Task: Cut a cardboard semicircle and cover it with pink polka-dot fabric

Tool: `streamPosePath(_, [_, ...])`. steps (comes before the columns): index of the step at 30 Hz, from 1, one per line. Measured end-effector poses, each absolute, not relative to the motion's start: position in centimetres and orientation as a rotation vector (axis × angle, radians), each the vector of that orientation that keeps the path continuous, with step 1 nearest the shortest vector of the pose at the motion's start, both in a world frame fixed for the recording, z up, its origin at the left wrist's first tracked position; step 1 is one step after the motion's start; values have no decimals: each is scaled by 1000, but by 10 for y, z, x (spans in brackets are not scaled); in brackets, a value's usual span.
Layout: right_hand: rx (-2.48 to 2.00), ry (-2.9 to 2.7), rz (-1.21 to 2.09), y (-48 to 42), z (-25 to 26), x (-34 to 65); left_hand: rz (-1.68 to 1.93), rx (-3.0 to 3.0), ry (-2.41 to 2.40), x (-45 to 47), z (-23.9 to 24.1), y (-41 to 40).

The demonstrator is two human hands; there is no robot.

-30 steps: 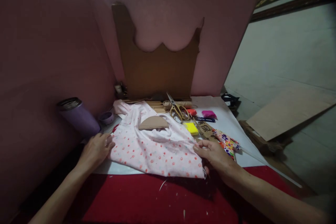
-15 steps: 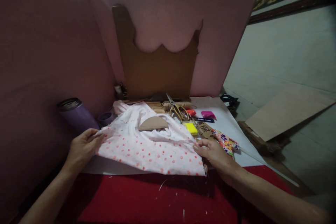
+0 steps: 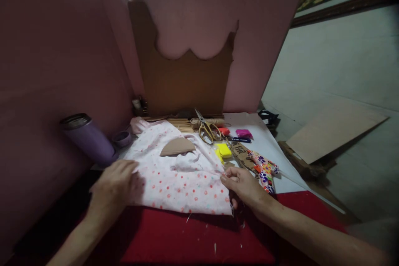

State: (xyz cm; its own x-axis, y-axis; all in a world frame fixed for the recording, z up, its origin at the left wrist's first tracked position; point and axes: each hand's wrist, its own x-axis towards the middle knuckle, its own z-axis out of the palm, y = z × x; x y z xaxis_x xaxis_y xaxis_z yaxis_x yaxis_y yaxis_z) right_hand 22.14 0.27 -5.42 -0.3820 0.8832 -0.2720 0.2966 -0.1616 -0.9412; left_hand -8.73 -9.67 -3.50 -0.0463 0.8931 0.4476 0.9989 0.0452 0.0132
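A white cloth (image 3: 177, 189) with small red and pale dots lies rumpled over the table's front. A brown cardboard half-disc (image 3: 177, 146) rests on its middle, flat edge toward me. My left hand (image 3: 114, 185) is closed at the cloth's left edge, palm down; its fingertips are partly hidden and slightly blurred. Thumb and fingers of my right hand (image 3: 245, 185) pinch the cloth's frayed right edge. Just beyond the cloth lie gold-handled scissors (image 3: 208, 131) and a yellow packet (image 3: 223, 150).
A purple tumbler (image 3: 90, 139) leans at left beside a tape roll (image 3: 122, 138). Cut cardboard (image 3: 187, 83) stands against the pink wall. A blue cutter (image 3: 240, 139), a magenta packet (image 3: 244, 134), twine (image 3: 202, 122) and a flower-patterned piece (image 3: 264, 170) lie at right.
My left hand has moved right and inward over the cloth, and its left corner has come in with it. My right hand still pinches the right edge, slightly lower and further left.
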Motion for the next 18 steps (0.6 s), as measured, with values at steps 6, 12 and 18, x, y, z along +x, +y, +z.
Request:
streamPosePath(6, [-1360, -1659, 1519, 0, -48, 222, -406, -2723, -1679, -10, -56, -91])
streamPosePath(12, [-1381, -1675, 1482, 3, -51, 223, -491, -2759, -1774, -24, -50, -84])
streamPosePath(18, [-1379, -1681, 1485, 4, -53, 223, -576, -2365, -2051, -90, -46, -61])
